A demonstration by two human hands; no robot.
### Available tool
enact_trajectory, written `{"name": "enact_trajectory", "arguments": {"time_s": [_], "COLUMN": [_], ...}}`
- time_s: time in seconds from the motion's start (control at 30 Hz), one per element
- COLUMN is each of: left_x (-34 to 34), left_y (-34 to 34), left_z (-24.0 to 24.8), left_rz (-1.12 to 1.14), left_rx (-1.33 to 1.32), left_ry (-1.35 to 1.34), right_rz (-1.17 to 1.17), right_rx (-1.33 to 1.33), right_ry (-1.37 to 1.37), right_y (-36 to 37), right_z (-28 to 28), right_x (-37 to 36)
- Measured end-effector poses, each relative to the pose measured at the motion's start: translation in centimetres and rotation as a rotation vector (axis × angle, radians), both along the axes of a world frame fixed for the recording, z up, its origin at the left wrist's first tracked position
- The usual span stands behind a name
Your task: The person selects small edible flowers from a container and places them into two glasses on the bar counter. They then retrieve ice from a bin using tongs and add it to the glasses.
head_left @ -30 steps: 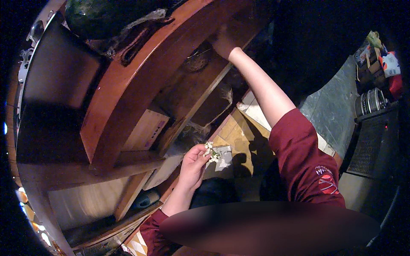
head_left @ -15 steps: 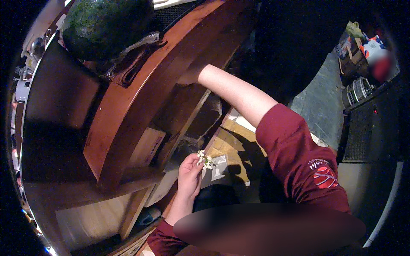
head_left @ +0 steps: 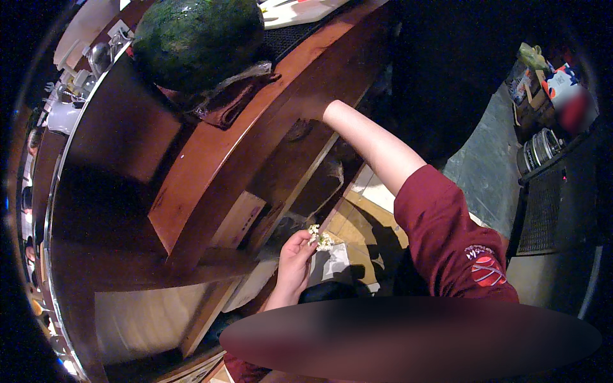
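Small white flowers on a short sprig (head_left: 321, 239) are pinched between the thumb and fingers of my left hand (head_left: 295, 260), low beside the shelves. My right forearm (head_left: 370, 142) reaches across to the opening beneath the wooden counter (head_left: 220, 143). Deep shadow under the counter swallows my right hand, so its fingers and anything in them cannot be made out. On the counter above sits a large dark green watermelon (head_left: 198, 45), with a crumpled dark cloth (head_left: 223, 108) and some clear plastic against it.
A pale box (head_left: 239, 219) stands on the shelf under the counter. At the upper left are a kettle (head_left: 64, 117) and metalware. A white board (head_left: 300, 13) lies at the top. Rightward are stacked round metal pieces (head_left: 539, 150) and a dark ventilated unit (head_left: 543, 217).
The view has shifted, so the counter, watermelon and shelves appear farther right and a little lower. My left hand keeps hold of the flowers, and my right arm still reaches under the counter.
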State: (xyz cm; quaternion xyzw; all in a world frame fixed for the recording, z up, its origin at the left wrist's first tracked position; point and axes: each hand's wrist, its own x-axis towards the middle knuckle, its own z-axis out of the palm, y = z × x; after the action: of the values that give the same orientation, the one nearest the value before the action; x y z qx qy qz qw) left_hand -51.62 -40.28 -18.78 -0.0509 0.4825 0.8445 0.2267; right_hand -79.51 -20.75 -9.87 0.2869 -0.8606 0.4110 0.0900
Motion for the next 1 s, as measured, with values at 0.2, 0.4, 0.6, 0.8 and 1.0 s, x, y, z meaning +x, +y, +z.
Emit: {"name": "enact_trajectory", "arguments": {"time_s": [0.2, 0.4, 0.6, 0.8, 1.0], "left_x": [0.2, 0.3, 0.1, 0.0, 0.0], "left_y": [-0.3, -0.6, -0.2, -0.4, 0.0], "left_z": [-0.1, -1.3, -1.5, -1.3, -0.4], "left_rz": [0.024, 0.022, -0.019, -0.013, -0.019], "left_rx": [0.003, -0.045, -0.022, -0.016, -0.032], "left_ry": [0.016, 0.055, 0.094, 0.063, -0.009], "right_rz": [0.027, 0.018, 0.018, 0.033, 0.053], "right_rx": [-0.007, 0.09, 0.137, 0.186, 0.267], "right_ry": [0.069, 0.111, 0.108, 0.134, 0.175], "right_y": [-0.8, -1.1, -0.5, -0.9, -0.3], "right_z": [-1.2, 0.2, 0.7, 1.2, 1.7], "right_x": [-3.6, -3.3, -3.2, -3.1, -2.7]}}
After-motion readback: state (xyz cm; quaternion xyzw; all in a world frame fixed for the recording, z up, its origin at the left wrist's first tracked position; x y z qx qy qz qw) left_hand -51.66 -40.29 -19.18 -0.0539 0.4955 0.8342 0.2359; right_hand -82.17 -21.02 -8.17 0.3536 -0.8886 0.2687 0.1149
